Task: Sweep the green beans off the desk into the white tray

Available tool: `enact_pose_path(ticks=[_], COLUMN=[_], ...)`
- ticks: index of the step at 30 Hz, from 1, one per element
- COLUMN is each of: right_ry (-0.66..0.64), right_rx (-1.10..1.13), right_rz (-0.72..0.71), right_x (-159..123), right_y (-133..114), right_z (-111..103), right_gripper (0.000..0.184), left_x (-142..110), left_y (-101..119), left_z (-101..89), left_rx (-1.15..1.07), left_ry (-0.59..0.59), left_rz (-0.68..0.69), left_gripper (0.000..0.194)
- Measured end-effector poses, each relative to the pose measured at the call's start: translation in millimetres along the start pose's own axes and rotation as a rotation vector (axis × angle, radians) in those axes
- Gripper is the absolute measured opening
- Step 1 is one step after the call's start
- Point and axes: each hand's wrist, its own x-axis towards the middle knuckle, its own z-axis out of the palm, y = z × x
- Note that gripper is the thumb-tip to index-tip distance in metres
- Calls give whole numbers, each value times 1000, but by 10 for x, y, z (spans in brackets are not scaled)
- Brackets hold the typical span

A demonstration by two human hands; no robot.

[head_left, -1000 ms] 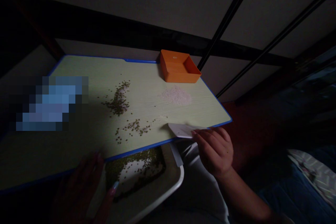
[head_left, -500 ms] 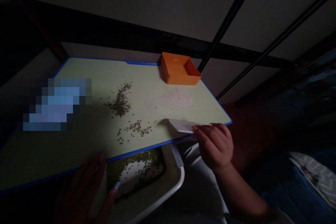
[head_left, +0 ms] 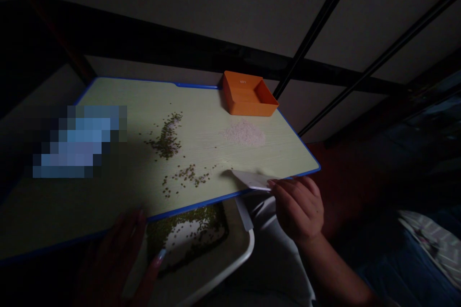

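My right hand [head_left: 298, 206] pinches a white card-like scraper [head_left: 250, 178] whose edge rests on the pale green table [head_left: 118, 192] near its front right edge. Left of the scraper lie scattered green beans [head_left: 187, 176], with a larger patch of beans [head_left: 166, 136] farther back. A small heap of white rice [head_left: 245, 133] lies in front of an orange box [head_left: 248, 100]. My left hand [head_left: 115, 259] holds a white container [head_left: 194, 235] of green beans just under the table's front edge; its fingers are dim in the shadow.
A blurred blue patch [head_left: 77, 141] lies on the table's left side. Dark beams and pale panels rise behind the table. Patterned cloth [head_left: 432, 244] lies at the lower right. White fabric shows below the table edge.
My right hand and the scraper have shifted only slightly along the table's front edge. The beans, rice and left hand look the same.
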Motion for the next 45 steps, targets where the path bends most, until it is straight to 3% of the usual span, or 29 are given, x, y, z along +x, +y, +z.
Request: enact_pose_path(ticks=[13, 23, 31, 38, 45], right_ry=[-22, -6, -6, -4, -40], right_rx=[13, -17, 1, -9, 56], right_rz=[-23, -10, -24, -2, -15], right_x=[31, 15, 41, 31, 56], right_y=[-74, 16, -48, -7, -126], right_z=[20, 126, 22, 125, 100], right_gripper=[20, 25, 24, 26, 26], left_x=[-19, -17, -18, -36, -13], left_y=[1, -37, -14, -24, -22], left_z=[-12, 6, -9, 19, 7], left_rx=[-18, 9, -14, 0, -5], left_ry=[11, 9, 15, -11, -10], left_rz=[38, 81, 54, 24, 40], left_gripper=[75, 75, 75, 74, 76])
